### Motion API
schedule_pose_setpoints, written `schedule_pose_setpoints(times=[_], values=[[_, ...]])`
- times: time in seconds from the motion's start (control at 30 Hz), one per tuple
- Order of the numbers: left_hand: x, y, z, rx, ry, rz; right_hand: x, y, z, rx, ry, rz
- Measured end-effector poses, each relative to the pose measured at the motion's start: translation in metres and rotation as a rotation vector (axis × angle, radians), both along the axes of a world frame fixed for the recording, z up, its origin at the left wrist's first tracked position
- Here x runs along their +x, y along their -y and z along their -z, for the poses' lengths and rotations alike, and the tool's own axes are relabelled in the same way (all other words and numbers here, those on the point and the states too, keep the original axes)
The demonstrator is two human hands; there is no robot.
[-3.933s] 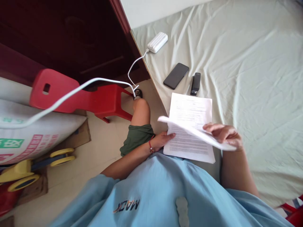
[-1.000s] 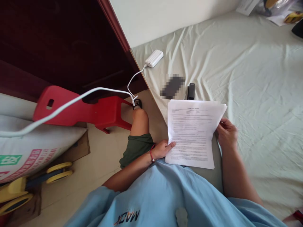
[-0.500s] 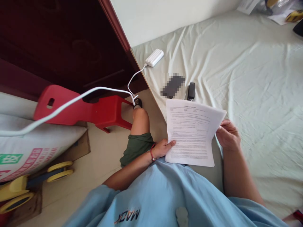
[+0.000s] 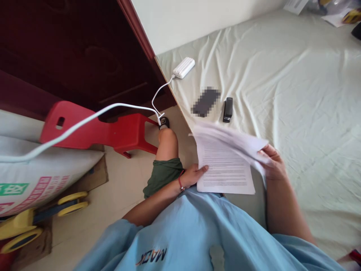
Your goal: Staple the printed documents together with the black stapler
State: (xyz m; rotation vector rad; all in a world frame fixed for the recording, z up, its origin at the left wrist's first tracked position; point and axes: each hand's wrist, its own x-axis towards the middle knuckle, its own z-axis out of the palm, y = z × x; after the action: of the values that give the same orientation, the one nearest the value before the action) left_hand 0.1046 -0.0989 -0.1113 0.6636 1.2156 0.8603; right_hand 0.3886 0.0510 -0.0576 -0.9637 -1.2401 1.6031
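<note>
A stack of printed paper sheets [image 4: 225,169] lies across my lap. My left hand [image 4: 196,174] grips its left edge, thumb on top of the print and the other fingers underneath. At the right side my right hand [image 4: 273,161] pinches the raised top sheets [image 4: 234,139], which curl upward and are blurred by motion. A printed page shows below them. Beyond the stack, on the sheet-covered bed, lies a black stapler [image 4: 228,110], apart from both hands. Left of it is a dark, pixelated flat object [image 4: 205,101].
A white power bank [image 4: 184,67] sits near the bed's edge with a white cable [image 4: 113,107] running left. A red plastic chair [image 4: 98,131] stands on the floor, beside a white printed sack [image 4: 36,177] and a yellow-wheeled toy [image 4: 72,203]. Papers [image 4: 296,5] lie at the far right.
My right hand has lifted the top sheets by their right side, and they now bend up off the stack. The left hand keeps its hold. More of the stapler shows.
</note>
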Motion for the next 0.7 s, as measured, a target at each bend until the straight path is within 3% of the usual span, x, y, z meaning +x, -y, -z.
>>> schedule_pose_setpoints(times=[0.07, 0.13, 0.27, 0.37, 0.6, 0.7], values=[[0.001, 0.0, -0.001, -0.001, 0.033, -0.012, -0.005, -0.003, 0.002, -0.011, -0.034, 0.049], [0.001, 0.0, -0.003, 0.013, 0.065, -0.02, -0.008, -0.006, 0.003, 0.0, -0.046, -0.011], [0.002, 0.0, -0.007, 0.07, 0.048, -0.003, -0.008, -0.006, 0.005, -0.035, 0.177, -0.049], [0.002, 0.0, -0.01, 0.075, 0.037, -0.009, -0.007, -0.005, 0.007, -0.078, 0.204, -0.022], [0.002, -0.003, -0.019, 0.002, 0.238, -0.235, -0.005, -0.005, 0.016, -0.095, 0.191, -0.04], [0.003, -0.005, -0.02, -0.005, 0.235, -0.28, -0.008, -0.007, 0.017, -0.032, 0.262, 0.034]])
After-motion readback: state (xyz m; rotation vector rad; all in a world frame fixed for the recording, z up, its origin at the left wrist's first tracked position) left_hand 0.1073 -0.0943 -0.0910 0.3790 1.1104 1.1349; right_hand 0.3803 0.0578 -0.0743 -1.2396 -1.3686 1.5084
